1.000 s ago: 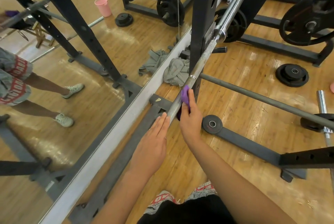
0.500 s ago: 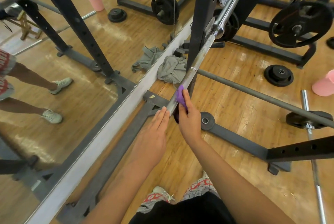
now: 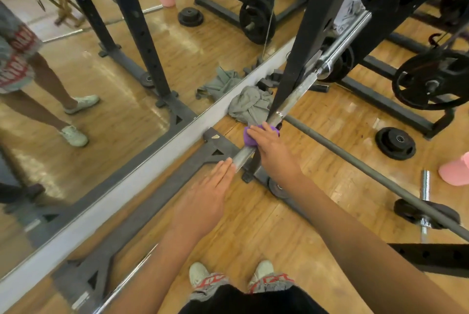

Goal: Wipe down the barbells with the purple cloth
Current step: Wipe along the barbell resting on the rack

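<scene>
1. Barbell (image 3: pixel 297 96) is racked against the black upright (image 3: pixel 312 34), slanting from lower left to upper right above the wooden floor.
2. Round the bar, just below the upright, the purple cloth (image 3: pixel 247 137) is wrapped and gripped by the right hand (image 3: pixel 275 154), fingers curled over it.
3. Beside the cloth, the left hand (image 3: pixel 203 199) is laid flat, straight fingertips touching the bar.
4. Against the mirror's base, a grey rag (image 3: pixel 250 105) is heaped.

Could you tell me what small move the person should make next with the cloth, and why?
Probably slide the right hand and purple cloth up the barbell toward its collar: the left hand steadies the bar below, and a dull stretch lies ahead.
</scene>
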Demonstrator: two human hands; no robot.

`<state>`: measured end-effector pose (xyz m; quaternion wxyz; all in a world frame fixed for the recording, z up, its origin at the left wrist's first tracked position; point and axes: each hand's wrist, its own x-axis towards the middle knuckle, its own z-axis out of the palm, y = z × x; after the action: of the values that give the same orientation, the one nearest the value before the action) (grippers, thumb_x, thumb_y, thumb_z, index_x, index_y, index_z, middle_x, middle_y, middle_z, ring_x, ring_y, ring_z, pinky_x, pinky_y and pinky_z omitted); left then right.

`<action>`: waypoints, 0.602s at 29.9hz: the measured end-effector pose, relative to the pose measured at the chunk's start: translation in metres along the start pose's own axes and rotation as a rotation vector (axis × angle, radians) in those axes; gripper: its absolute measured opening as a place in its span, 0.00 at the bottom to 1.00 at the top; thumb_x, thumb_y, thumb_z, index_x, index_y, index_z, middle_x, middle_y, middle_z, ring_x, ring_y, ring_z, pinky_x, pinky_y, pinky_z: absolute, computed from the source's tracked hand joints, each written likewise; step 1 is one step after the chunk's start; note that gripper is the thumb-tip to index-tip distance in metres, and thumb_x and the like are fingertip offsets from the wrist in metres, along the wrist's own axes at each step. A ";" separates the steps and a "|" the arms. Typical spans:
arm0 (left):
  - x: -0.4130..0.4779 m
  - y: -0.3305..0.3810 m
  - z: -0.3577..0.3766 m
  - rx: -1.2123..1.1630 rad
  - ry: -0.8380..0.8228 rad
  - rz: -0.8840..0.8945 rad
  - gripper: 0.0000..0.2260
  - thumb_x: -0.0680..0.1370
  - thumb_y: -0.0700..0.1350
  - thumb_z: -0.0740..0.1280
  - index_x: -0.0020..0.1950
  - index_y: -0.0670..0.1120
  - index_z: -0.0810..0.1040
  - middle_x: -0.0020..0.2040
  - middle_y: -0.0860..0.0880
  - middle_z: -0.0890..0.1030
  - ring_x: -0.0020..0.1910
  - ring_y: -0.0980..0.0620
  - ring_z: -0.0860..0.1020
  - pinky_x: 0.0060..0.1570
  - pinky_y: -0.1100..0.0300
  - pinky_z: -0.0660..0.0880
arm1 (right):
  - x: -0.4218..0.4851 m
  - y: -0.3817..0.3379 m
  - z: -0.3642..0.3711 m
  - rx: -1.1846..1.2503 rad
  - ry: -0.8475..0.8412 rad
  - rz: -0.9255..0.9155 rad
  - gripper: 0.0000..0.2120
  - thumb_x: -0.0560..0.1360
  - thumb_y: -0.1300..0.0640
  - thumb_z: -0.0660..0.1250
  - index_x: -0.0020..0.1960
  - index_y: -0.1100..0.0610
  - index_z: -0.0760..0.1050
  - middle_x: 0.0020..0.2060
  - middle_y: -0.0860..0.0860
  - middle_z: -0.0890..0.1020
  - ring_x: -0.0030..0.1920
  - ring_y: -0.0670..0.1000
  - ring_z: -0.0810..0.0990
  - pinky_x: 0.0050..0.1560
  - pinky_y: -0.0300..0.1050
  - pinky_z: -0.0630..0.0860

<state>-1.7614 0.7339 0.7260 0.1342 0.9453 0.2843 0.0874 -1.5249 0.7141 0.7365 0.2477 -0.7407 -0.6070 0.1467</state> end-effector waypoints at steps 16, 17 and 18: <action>-0.003 0.020 -0.003 0.058 0.009 -0.152 0.28 0.76 0.40 0.50 0.77 0.44 0.69 0.78 0.49 0.67 0.76 0.51 0.68 0.61 0.54 0.78 | 0.013 0.032 -0.021 -0.055 -0.146 -0.262 0.38 0.69 0.81 0.59 0.76 0.58 0.68 0.75 0.53 0.69 0.79 0.54 0.59 0.78 0.39 0.45; -0.003 0.019 -0.002 0.066 0.011 -0.156 0.28 0.76 0.39 0.50 0.77 0.44 0.68 0.78 0.49 0.67 0.76 0.50 0.67 0.62 0.52 0.78 | 0.013 0.029 -0.018 -0.041 -0.135 -0.246 0.38 0.69 0.81 0.59 0.76 0.58 0.68 0.75 0.53 0.70 0.80 0.55 0.59 0.78 0.41 0.44; -0.003 0.020 0.000 0.076 0.011 -0.160 0.28 0.77 0.39 0.50 0.77 0.45 0.67 0.78 0.49 0.66 0.77 0.50 0.66 0.63 0.51 0.77 | 0.011 0.026 -0.013 -0.027 -0.125 -0.231 0.38 0.69 0.82 0.59 0.76 0.59 0.69 0.75 0.54 0.70 0.80 0.55 0.58 0.79 0.45 0.44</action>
<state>-1.7536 0.7167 0.7315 0.1033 0.9234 0.3629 0.0708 -1.4943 0.7184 0.7345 0.2149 -0.6586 -0.7043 0.1548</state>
